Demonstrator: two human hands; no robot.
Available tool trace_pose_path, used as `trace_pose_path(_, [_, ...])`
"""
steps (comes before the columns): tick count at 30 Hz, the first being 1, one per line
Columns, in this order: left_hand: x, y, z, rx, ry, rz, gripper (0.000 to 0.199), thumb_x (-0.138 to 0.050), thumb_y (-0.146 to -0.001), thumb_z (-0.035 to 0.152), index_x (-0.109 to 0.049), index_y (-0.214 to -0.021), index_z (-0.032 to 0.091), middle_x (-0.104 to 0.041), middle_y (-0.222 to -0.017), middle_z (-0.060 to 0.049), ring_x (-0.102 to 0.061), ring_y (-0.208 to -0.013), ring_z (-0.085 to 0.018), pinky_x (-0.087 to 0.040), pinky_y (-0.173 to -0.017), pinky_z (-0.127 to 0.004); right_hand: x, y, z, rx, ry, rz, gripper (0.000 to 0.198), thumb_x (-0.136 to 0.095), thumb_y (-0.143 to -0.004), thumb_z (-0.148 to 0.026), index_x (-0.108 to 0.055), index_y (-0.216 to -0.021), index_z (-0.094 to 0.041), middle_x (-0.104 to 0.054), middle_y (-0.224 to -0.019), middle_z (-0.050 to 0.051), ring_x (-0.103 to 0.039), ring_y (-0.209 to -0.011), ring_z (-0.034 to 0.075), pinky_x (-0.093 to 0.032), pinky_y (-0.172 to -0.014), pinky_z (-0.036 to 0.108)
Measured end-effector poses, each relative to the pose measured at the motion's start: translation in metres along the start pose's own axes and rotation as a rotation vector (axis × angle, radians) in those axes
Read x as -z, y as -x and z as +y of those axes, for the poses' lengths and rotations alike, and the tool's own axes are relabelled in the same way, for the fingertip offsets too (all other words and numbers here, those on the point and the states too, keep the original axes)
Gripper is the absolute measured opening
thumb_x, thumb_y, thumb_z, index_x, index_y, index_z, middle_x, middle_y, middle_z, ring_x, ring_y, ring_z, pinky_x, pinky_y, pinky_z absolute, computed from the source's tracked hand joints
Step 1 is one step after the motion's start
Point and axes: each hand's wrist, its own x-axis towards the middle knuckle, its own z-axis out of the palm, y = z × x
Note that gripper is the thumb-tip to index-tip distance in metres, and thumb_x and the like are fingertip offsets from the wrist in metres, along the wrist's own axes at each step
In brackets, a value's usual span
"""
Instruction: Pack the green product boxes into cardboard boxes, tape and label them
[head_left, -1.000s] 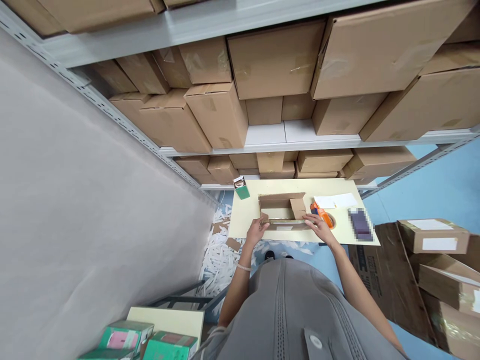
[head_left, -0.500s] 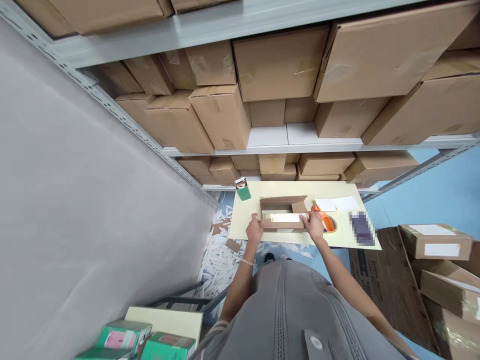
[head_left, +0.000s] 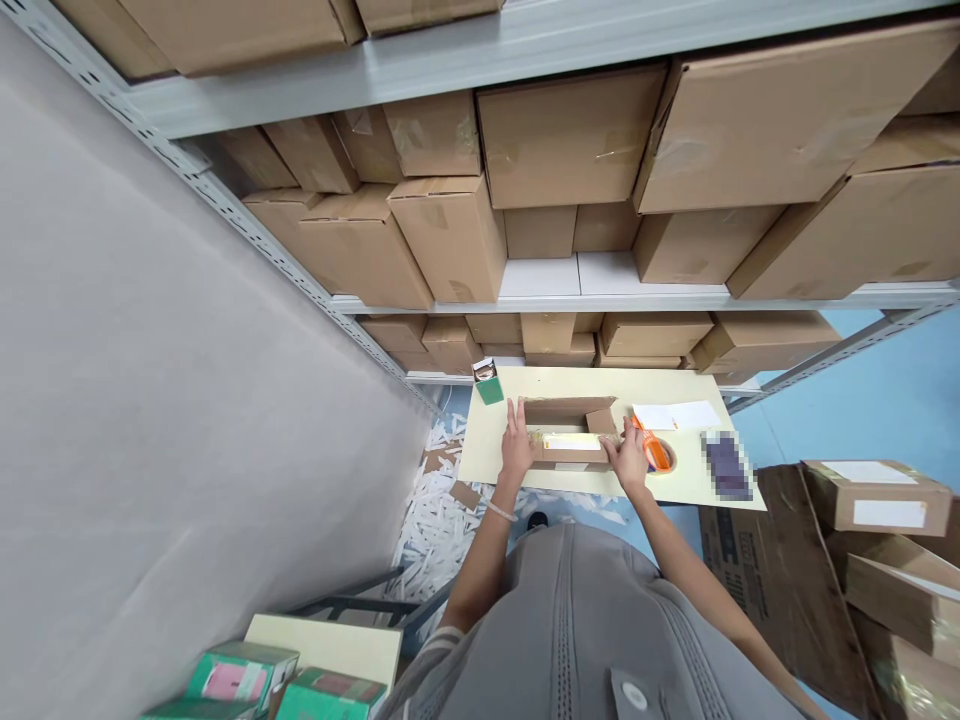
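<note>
Pale tabletop (head_left: 480, 440): upward-opening carton (head_left: 570, 455), long axis left-right; left hand (head_left: 516, 445) outstretched against it, right hand (head_left: 630, 460) gripping it.

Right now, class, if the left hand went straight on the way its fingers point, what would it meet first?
Probably the brown cartons on the low shelf beyond the table: the line of the left hand seems to run between the green box and the open carton, though depth is unclear.
</note>
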Motion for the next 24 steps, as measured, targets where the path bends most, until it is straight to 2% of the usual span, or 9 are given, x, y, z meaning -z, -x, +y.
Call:
trace_pose_path(4, [-0.005,-0.001,0.006,-0.058,0.045,-0.014,0.1,-0.05,-0.074,0.002,-0.002,-0.159,0.024,-0.01,-0.167,-0.01,-0.04,-0.143,-0.028,-0.049,-0.104,-0.036,-0.002,0.002,0.0,-0.043,-0.027,0.001,0.072,-0.042,-0.093,-0.053,-0.026,-0.151,-0.014,-0.048,-0.134,0.02,-0.053,-0.12,0.033,-0.048,-0.091,0.041])
trace_pose_path(9, [-0.014,0.013,0.002,-0.053,0.075,0.03,0.083,-0.046,-0.084,0.009,-0.011,-0.158,0.024,-0.018,-0.165,-0.008,-0.032,-0.147,-0.026,-0.043,-0.112,-0.038,0.003,0.002,-0.004,-0.047,0.019,-0.02,0.079,-0.043,-0.093,-0.055,-0.017,-0.156,-0.015,-0.048,-0.134,0.02,-0.057,-0.116,0.033,-0.05,-0.086,0.04])
trace_pose_path(13, [-0.023,0.028,-0.004,-0.015,0.064,0.017,0.071,-0.041,-0.093,0.018,-0.012,-0.158,0.027,-0.017,-0.166,-0.008,-0.04,-0.142,-0.027,-0.049,-0.105,-0.04,0.008,0.002,-0.009,-0.015,0.107,-0.01,0.079,-0.043,-0.095,-0.05,-0.01,-0.159,-0.018,-0.047,-0.133,0.02,-0.061,-0.107,0.033,-0.053,-0.078,0.04])
trace_pose_path(18, [-0.034,0.046,-0.012,0.035,0.031,-0.033,0.056,-0.034,-0.099,0.026,-0.028,-0.155,0.026,-0.019,-0.165,-0.008,-0.047,-0.137,-0.027,-0.051,-0.102,-0.039,0.007,0.006,-0.011,0.102,0.188,-0.047,0.056,-0.037,-0.1,-0.042,-0.031,-0.155,-0.033,-0.051,-0.13,0.014,-0.063,-0.104,0.027,-0.054,-0.073,0.035])
trace_pose_path(20, [-0.035,0.05,-0.015,0.042,0.017,-0.047,0.054,-0.033,-0.1,0.03,-0.031,-0.154,0.027,-0.02,-0.165,-0.008,-0.047,-0.138,-0.026,-0.051,-0.102,-0.038,0.006,0.009,-0.01,0.121,0.219,-0.066,0.052,-0.033,-0.102,-0.041,-0.036,-0.153,-0.034,-0.054,-0.128,0.013,-0.062,-0.104,0.026,-0.054,-0.073,0.033])
trace_pose_path(24, [-0.034,0.052,-0.013,0.05,-0.056,-0.031,0.054,-0.033,-0.1,0.031,-0.033,-0.154,0.025,-0.02,-0.165,-0.009,-0.043,-0.14,-0.027,-0.046,-0.108,-0.041,0.005,0.011,-0.009,0.124,0.254,-0.097,0.053,-0.029,-0.102,-0.042,-0.035,-0.154,-0.032,-0.058,-0.122,0.013,-0.064,-0.097,0.025,-0.053,-0.069,0.032])
